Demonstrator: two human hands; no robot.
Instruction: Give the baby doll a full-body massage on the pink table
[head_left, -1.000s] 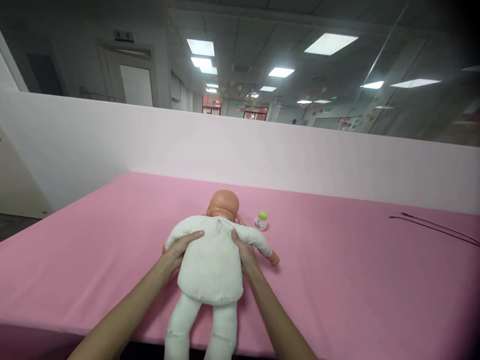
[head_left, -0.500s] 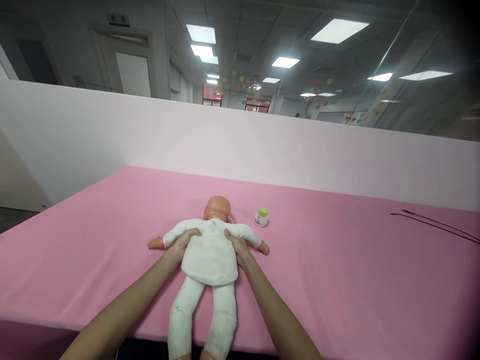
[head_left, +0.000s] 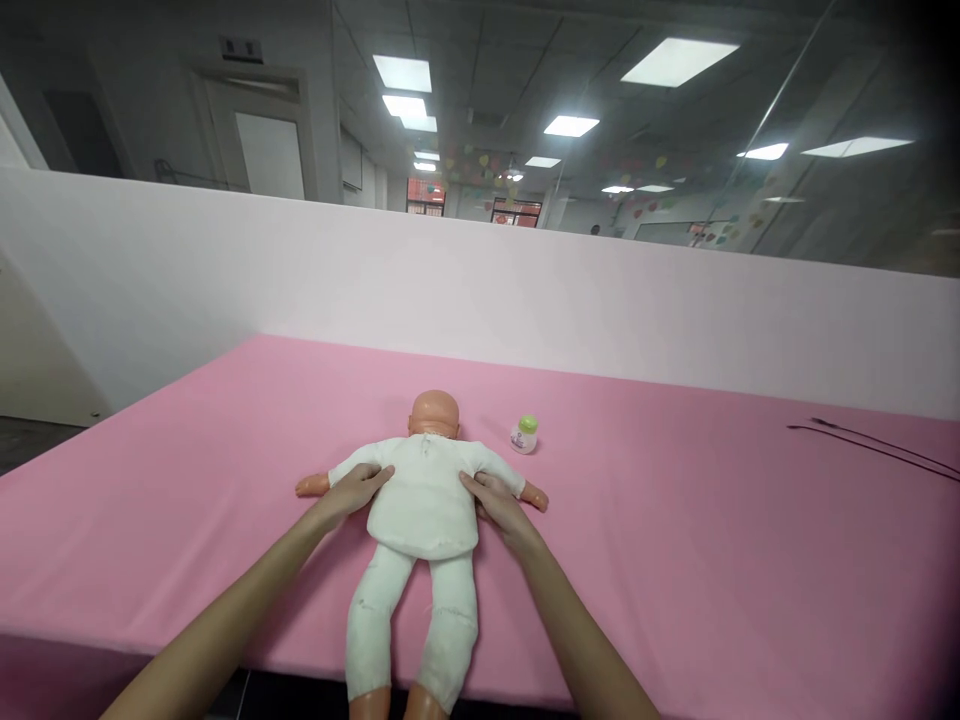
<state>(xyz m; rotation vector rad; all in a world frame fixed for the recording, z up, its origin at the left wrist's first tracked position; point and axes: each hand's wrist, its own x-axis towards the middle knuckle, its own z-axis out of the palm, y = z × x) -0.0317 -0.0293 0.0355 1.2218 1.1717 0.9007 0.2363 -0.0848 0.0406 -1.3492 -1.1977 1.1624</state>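
Note:
A baby doll (head_left: 424, 500) in a white cloth body lies face down on the pink-covered table (head_left: 675, 560), its bald head away from me. Its arms stretch out to both sides, and the lower legs reach over the front edge. My left hand (head_left: 355, 490) grips the left side of the torso below the armpit, thumb on the back. On the opposite side, my right hand (head_left: 499, 500) holds the torso likewise, its thumb on top. Fingers of both hands are partly hidden beside and under the doll.
A small clear jar with a green lid (head_left: 525, 435) stands right of the doll's head. Two dark thin cords (head_left: 885, 445) lie at the far right. Behind the table rises a white low wall (head_left: 480, 290) with glass above it.
The doll has settled slightly, its legs shifting a little away from me. My hands have loosened somewhat and moved outward along its sides.

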